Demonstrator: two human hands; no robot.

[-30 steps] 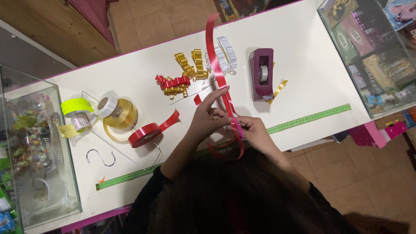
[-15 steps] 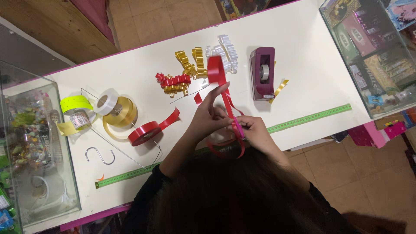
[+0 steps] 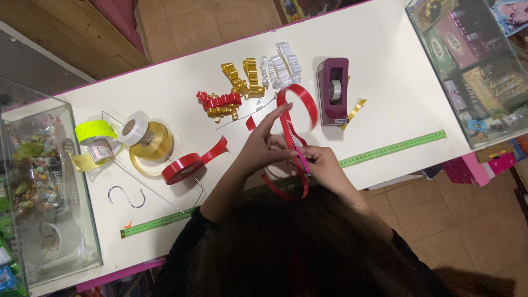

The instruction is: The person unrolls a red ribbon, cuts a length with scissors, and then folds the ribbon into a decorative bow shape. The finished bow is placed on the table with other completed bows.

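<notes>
Nearest, dark hair fills the bottom of the view, and both forearms reach out from under it over the white desk (image 3: 181, 104). The right hand (image 3: 322, 168) has its grip closed on a strip of red ribbon (image 3: 300, 118), pinching it together with something slim and pink that I cannot make out. The left hand (image 3: 264, 146) sits just left of it, touching the same ribbon, thumb and lower fingers closed on the strip and the forefinger stretched up along it. The ribbon hangs in a loose tail below the hands and curls above them into an open loop held over the desk.

A green measuring tape (image 3: 393, 148) runs along the near edge of the desk, passing under the arms. Left of the hands lies a red ribbon roll (image 3: 184, 168) with its free end lifted, and near-left of that a metal S-hook (image 3: 126, 197). Further left are a gold ribbon roll (image 3: 151, 142), a white roll (image 3: 133, 128) and a yellow-green strip (image 3: 95, 130).

Beyond the hands, a maroon tape dispenser (image 3: 333, 91) stands just right of the loop. Far of the loop lie curled bows: red and gold (image 3: 220, 104), gold (image 3: 242, 74) and white (image 3: 280, 63). Glass cases flank the desk at far left (image 3: 41, 181) and far right (image 3: 478, 60).
</notes>
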